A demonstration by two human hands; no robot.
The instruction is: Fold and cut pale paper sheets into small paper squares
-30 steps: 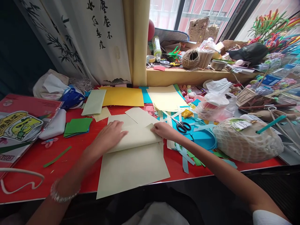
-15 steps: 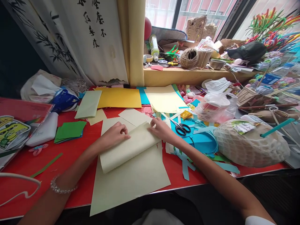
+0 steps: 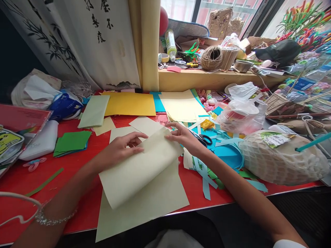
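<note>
the right hand's (image 3: 181,137) grip seems to pinch the upper right corner of a doubled-over pale paper sheet (image 3: 134,174); the left hand's (image 3: 120,151) grip curls at its far edge, whether pinching i cannot tell. the step in hand looks like positioning that sheet over a flat pale sheet (image 3: 157,199), which juts past the desk's (image 3: 80,215) front edge. the next move likely calls for level, even support against stray creases. scissors (image 3: 206,139) lie right of them, green paper pieces (image 3: 73,141) toward the desk's left edge.

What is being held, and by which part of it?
The upper pale sheet: right grip near its far right corner; left grip at its far edge, hold unclear.
</note>
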